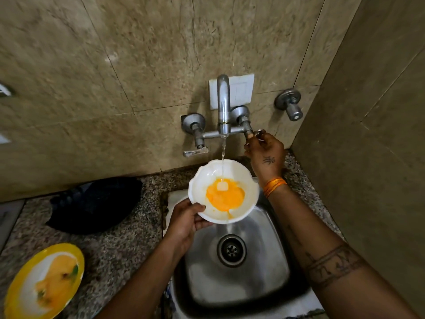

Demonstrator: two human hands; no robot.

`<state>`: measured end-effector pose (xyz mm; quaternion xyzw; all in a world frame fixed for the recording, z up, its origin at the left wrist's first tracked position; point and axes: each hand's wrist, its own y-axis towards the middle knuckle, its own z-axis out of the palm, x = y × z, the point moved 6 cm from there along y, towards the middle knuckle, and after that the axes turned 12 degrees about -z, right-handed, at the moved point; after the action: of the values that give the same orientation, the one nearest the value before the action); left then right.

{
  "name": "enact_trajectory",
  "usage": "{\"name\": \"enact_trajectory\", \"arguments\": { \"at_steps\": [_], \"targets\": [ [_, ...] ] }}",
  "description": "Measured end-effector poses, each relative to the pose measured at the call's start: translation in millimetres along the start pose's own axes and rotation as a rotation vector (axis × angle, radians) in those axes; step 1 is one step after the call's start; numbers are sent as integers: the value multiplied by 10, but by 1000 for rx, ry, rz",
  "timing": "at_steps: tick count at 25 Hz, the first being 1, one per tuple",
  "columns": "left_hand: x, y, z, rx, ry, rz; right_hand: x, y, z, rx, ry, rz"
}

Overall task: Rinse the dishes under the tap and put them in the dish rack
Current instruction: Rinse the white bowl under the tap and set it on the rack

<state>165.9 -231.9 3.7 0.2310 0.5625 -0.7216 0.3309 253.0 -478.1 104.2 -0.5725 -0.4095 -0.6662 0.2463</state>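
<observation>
A white bowl (pixel 224 192) with a scalloped rim is held over the back edge of the steel sink (pixel 259 268), right under the tap spout (pixel 223 104). A thin stream of water (pixel 222 153) falls from the spout into the bowl and lands on a pool of orange-yellow liquid in its bottom; some of that liquid runs toward the near rim. The left hand (pixel 186 222) grips the bowl at its near left rim, thumb curled over the edge onto the inside and fingers underneath. The right hand (pixel 264 155) is raised to the wall fitting and has its fingers closed around the right tap handle (pixel 254 134); an orange thread band sits on that wrist. The left tap handle (pixel 195 153) hangs untouched, and a separate round valve (pixel 291 104) is fixed to the tiled wall further right. In the sink basin below, the drain (pixel 231 249) is in plain sight. To the left, on the speckled stone tabletop (pixel 128 245), lies a crumpled dark cloth (pixel 96 203) against the wall, well apart from a yellow-rimmed plate (pixel 43 282) near the front left corner. The plate carries smears of the same orange sauce and a few green bits.
</observation>
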Motion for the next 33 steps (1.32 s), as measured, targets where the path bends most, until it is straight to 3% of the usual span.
{"name": "enact_trajectory", "arguments": {
  "at_steps": [2, 5, 6, 9, 10, 12, 15, 19, 21, 24, 29, 33],
  "targets": [
    [17, 9, 9, -8, -13, -6, 115, -54, -30, 17, -1, 1],
    [2, 42, 38, -6, -24, -6, 267, -473, -107, 126, -269, -76],
    [-3, 53, 57, -9, -26, -3, 283, -746, -96, 228, -373, -132],
    [-7, 77, 70, -74, -21, 32, 205, -1720, 80, 814, -840, -464],
    [-6, 94, 54, -103, 3, 57, 122, -1869, 88, 935, -963, -487],
    [30, 114, 80, -99, 24, 92, -11, -1793, 85, 1022, -1103, -389],
    [95, 128, 151, -122, 9, 57, -10, -1447, 260, 1159, -1114, -251],
    [-144, 266, 53, -286, 210, 195, 107, -1591, 474, 1352, -780, -272],
    [-207, 326, -58, -329, 284, 212, 100, -1685, 318, 1384, -772, -287],
    [-148, 324, -56, -287, 266, 174, 34, -1261, 284, 1206, -1180, -297],
    [-376, 329, -89, -252, 221, 252, 192, -1603, 561, 1363, -738, -300],
    [-339, 301, -138, -255, 259, 204, 95, -1328, 297, 1146, -1203, -285]
  ]
}}
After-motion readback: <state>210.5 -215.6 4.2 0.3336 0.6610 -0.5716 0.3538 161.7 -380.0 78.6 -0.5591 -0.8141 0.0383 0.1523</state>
